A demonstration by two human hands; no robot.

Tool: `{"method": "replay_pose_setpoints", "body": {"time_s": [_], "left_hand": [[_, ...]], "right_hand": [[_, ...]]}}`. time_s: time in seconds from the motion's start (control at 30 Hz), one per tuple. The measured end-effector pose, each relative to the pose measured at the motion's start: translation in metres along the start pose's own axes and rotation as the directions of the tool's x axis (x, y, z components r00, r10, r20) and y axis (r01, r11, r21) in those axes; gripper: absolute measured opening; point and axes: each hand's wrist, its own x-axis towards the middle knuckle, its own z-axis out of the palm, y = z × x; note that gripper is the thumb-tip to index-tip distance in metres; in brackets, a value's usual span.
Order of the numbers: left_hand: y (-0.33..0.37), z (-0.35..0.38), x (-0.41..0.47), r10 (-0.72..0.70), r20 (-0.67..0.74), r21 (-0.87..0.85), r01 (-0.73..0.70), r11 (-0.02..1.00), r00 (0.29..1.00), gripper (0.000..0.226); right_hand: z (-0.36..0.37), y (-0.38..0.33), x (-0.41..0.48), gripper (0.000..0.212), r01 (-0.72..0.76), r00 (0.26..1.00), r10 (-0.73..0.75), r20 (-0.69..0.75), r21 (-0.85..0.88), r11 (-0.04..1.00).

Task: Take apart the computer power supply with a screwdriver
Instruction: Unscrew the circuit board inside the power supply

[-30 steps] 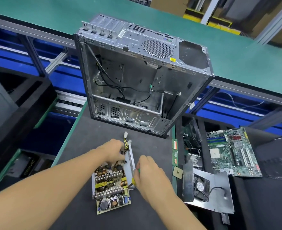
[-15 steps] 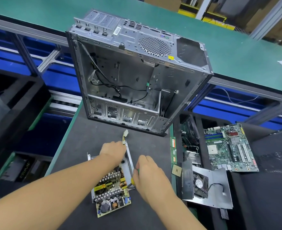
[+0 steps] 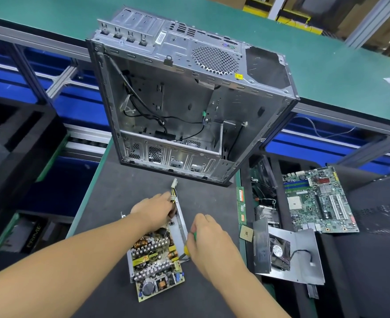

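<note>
Since a second ago my left hand (image 3: 155, 212) has slid slightly along the far end of the power supply (image 3: 180, 223), baring a metal tab (image 3: 122, 214) at its left corner. Nearest me, the circuit board (image 3: 155, 265) juts from the housing's near end on the dark desk (image 3: 120, 191). My right hand (image 3: 212, 244) has its fingers wrapped round the screwdriver (image 3: 187, 249), tip down at the board's right edge. The left fingers curl over the housing by the yellow cable (image 3: 173, 193). If the tip skips off its screw, I'd expect gouged components or a sliding board. Beyond stands the gutted computer case (image 3: 178, 99).
</note>
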Motion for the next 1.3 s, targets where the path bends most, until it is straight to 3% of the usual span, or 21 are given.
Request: {"method": "replay_pose_setpoints", "body": {"time_s": [0.17, 0.4, 0.63, 0.8, 0.97, 1.3], "left_hand": [[-0.009, -0.004, -0.004, 0.053, 0.091, 0.000, -0.053, 0.999, 0.994, 0.013], [-0.003, -0.003, -0.009, -0.034, 0.016, -0.072, 0.035, 0.997, 0.999, 0.009], [0.001, 0.001, -0.011, -0.056, 0.003, 0.009, 0.056, 0.998, 0.998, 0.015], [0.000, -0.007, -0.010, -0.094, 0.060, -0.158, 0.103, 0.982, 0.994, 0.011], [0.001, -0.011, -0.007, -0.130, 0.048, -0.182, 0.137, 0.974, 0.990, 0.012], [-0.001, -0.013, -0.006, -0.120, 0.041, -0.178, 0.125, 0.976, 0.992, 0.009]], "right_hand": [[0.001, -0.002, 0.002, 0.009, -0.004, 1.000, 0.004, -0.011, -0.002, 1.000], [0.001, -0.003, -0.002, 0.008, 0.012, 1.000, -0.011, -0.018, 0.025, 1.000], [-0.005, -0.015, -0.003, 0.011, 0.052, 0.985, -0.048, -0.166, 0.018, 0.998], [0.003, -0.017, 0.001, 0.012, 0.065, 0.977, -0.040, -0.208, 0.113, 0.991], [0.014, -0.015, 0.007, 0.012, 0.066, 0.966, -0.019, -0.258, 0.177, 0.982], [0.018, -0.023, 0.017, 0.013, 0.036, 0.978, -0.020, -0.206, 0.074, 0.997]]}}
